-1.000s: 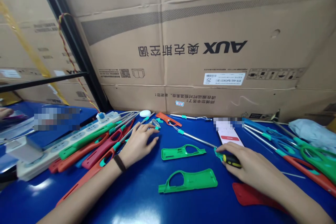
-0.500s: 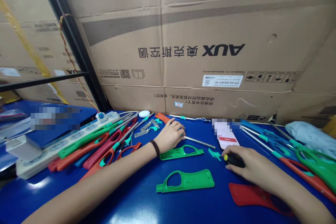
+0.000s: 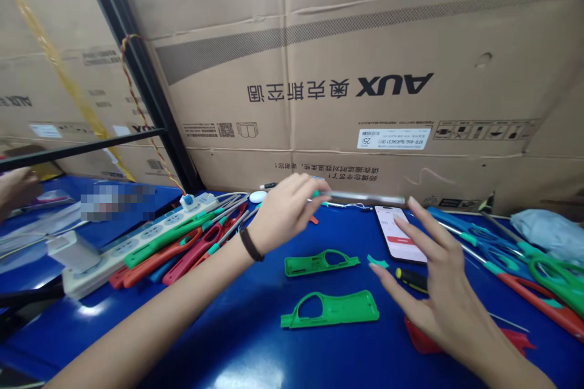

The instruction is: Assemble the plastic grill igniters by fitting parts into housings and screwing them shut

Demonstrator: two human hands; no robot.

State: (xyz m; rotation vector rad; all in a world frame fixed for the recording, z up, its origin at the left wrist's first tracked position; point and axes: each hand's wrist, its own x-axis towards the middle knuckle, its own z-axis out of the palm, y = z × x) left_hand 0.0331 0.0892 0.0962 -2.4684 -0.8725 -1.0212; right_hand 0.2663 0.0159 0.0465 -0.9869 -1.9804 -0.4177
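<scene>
Blue table (image 3: pixel 237 334), cardboard wall (image 3: pixel 319 42), left grip (image 3: pixel 283 209) pinching metal rod (image 3: pixel 365 197) (right grip (image 3: pixel 444 285) spread)

Handle shells (image 3: pixel 349 309) on table (image 3: pixel 246 316); power strip (image 3: pixel 149 233) left; phone (image 3: pixel 398 237) right; screwdriver (image 3: pixel 412 281) before phone; carton (image 3: pixel 328 42) behind.

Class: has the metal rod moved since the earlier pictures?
Yes, upward: the metal rod, earlier left of the phone, now has its right end above it in the picture.

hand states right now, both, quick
Left hand: closed, holding the metal rod near one end.
Right hand: open, fingers spread, gripping nothing; a fingertip is by the rod's other end, contact unclear.
</scene>
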